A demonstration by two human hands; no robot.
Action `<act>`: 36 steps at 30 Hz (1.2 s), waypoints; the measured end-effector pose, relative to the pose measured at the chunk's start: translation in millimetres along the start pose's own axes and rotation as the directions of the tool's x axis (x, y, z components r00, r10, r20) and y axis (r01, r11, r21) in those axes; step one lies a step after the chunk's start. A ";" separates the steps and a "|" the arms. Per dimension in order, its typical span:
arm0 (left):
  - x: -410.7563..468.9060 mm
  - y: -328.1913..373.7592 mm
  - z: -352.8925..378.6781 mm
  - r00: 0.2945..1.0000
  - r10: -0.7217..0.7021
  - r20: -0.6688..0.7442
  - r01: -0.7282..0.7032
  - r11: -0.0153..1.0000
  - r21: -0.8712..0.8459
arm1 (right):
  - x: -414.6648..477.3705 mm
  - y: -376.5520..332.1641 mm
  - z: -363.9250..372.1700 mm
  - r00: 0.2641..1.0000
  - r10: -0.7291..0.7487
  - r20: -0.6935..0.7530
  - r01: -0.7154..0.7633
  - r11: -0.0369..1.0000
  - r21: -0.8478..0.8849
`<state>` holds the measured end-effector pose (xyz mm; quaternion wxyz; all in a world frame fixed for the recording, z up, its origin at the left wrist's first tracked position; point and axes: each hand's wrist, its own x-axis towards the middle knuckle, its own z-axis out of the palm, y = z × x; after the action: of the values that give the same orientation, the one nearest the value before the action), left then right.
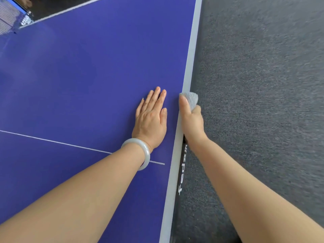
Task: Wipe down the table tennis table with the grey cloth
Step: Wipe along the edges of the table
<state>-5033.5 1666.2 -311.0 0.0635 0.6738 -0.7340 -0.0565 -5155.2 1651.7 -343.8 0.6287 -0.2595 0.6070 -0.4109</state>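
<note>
Here, from my remote seat, I look down through the head camera at the blue tabletop (87,76), which fills the left half of the view. The left hand (150,118) lies palm down on it, near the right edge, its fingers (156,97) straight and close together, holding nothing. A pale bangle (140,149) sits round that wrist.

The right hand (192,120) is at the very edge of the tabletop, beside the left hand but apart from it. Its fingers are curled round the grey cloth (191,99), with the thumb (183,102) laid along the pale band (192,50) that borders the blue surface. The cloth is bunched in that grip. A rounded wad of it sticks out ahead of the thumb and touches the band's outer edge, hanging over the side rather than lying on the blue.

A thin white line (52,141) crosses the tabletop from the left, passes under the left wrist and ends short of the band. On the dark side face below the band, just behind the right wrist, I can read the white lettering (182,174) only in part. Grey carpet (263,102) covers the floor to the right. At the top left corner a bit of the net (8,16) shows, blurred.
</note>
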 end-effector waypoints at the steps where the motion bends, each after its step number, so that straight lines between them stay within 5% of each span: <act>1: -0.3 0.1 0.0 1.000 0.000 -0.003 0.000 1.000 -0.001 | -11.0 6.8 -1.0 1.000 -0.013 0.000 0.013 1.000 0.007; 14: -0.1 3.2 -0.7 1.000 0.008 -0.024 -0.008 1.000 -0.026 | -198.1 123.6 -11.8 0.997 -0.041 0.058 0.038 0.998 0.052; 36: -1.7 -1.4 2.5 1.000 0.009 -0.027 -0.010 0.999 -0.035 | -8.8 -3.2 1.7 0.999 0.002 -0.046 -0.005 0.997 -0.078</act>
<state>-5032.4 1667.7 -313.8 0.0855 0.6699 -0.7351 -0.0599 -5153.5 1657.1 -336.1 0.6046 -0.2733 0.6375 -0.3916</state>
